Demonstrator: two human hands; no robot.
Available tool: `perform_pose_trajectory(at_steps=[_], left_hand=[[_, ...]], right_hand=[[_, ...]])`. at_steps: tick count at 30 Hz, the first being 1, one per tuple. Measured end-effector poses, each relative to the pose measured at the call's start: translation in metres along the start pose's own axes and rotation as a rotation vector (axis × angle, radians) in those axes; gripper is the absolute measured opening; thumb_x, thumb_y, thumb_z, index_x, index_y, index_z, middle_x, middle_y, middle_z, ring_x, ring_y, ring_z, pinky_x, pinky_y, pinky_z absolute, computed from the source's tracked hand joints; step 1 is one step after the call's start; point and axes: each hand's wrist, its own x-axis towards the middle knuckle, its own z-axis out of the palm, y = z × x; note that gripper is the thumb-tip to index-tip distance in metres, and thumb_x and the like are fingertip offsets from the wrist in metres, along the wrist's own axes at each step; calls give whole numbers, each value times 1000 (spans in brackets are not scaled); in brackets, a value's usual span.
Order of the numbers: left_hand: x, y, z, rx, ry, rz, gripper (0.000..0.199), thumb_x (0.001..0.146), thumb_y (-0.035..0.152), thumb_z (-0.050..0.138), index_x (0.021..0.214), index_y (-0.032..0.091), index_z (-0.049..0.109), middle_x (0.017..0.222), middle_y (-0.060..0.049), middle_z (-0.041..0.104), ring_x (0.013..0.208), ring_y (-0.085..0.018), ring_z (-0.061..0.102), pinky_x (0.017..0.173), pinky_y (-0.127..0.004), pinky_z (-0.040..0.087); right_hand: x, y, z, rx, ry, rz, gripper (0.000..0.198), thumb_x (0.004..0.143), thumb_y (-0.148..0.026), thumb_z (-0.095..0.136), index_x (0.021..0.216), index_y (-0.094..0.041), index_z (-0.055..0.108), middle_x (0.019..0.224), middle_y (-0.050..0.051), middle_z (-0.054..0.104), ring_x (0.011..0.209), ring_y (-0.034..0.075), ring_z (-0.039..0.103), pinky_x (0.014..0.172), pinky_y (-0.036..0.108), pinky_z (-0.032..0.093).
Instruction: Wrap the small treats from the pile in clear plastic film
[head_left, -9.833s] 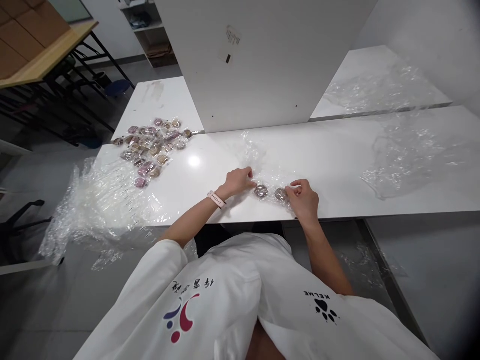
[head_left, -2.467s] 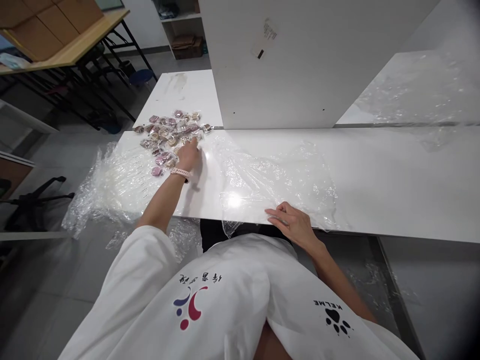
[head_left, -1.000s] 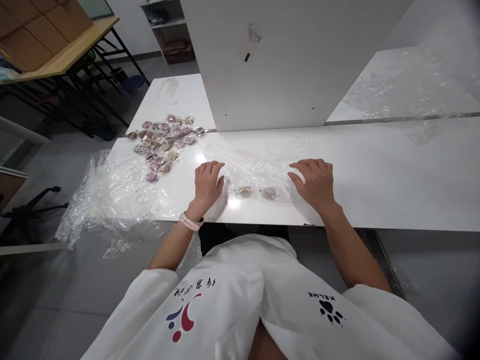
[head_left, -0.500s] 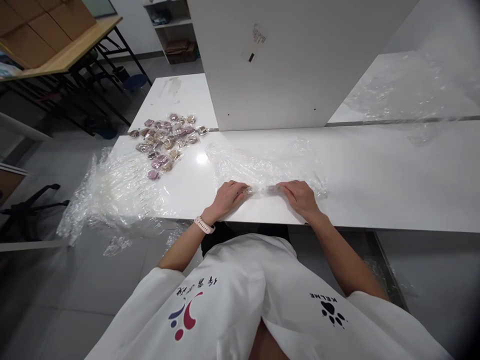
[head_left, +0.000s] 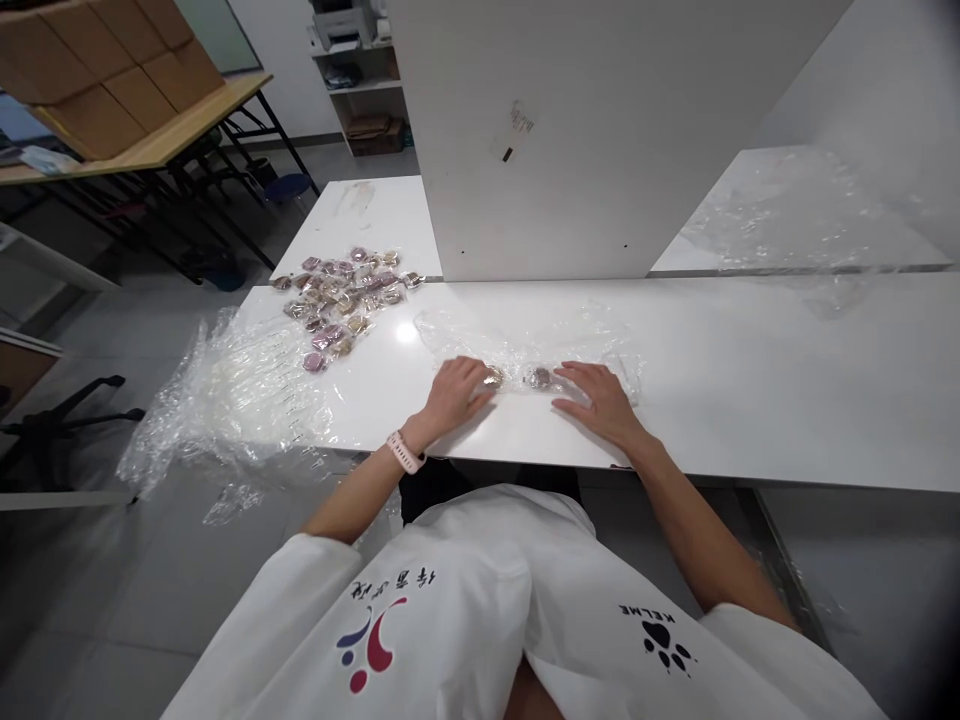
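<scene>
A sheet of clear plastic wrap lies crinkled on the white table before me. Two small wrapped pieces rest along its near edge: a yellowish-brown one on the left and a dark brownish one on the right. My left hand has its fingertips against the yellowish piece, thumb held apart on the table side. Beside the dark piece, my right hand is spread, its fingers over the plastic and its thumb apart. Neither hand grips anything visible.
Several similar wrapped pieces are heaped on the table's left. A pile of clear plastic packaging hangs over the left front edge. A white upright panel stands behind the work area. More clear plastic lies at back right.
Both hands have loosened from a pinch at the plastic's near edge, and their thumbs have moved apart from the fingers. The two pieces now show more clearly. The view has tilted up slightly.
</scene>
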Motion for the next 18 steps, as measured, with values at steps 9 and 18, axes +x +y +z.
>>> perform_pose_trajectory(at_steps=[9,18], left_hand=[[10,-21,1,-36,-31,-198,25,101,27,38,102,19,62,94,-8,70,88,-22,62,76,-35,46],[42,-23,-5,-31,-130,-478,21,92,34,59,107,21,62,94,-9,71,95,-29,65,82,-41,48]], right_hand=[[11,5,8,-102,72,156,41,101,-38,35,90,-20,71,88,8,72,82,22,61,80,37,41],[46,1,-3,-120,-77,377,28,92,-42,50,90,-22,70,85,7,70,81,24,61,72,35,41]])
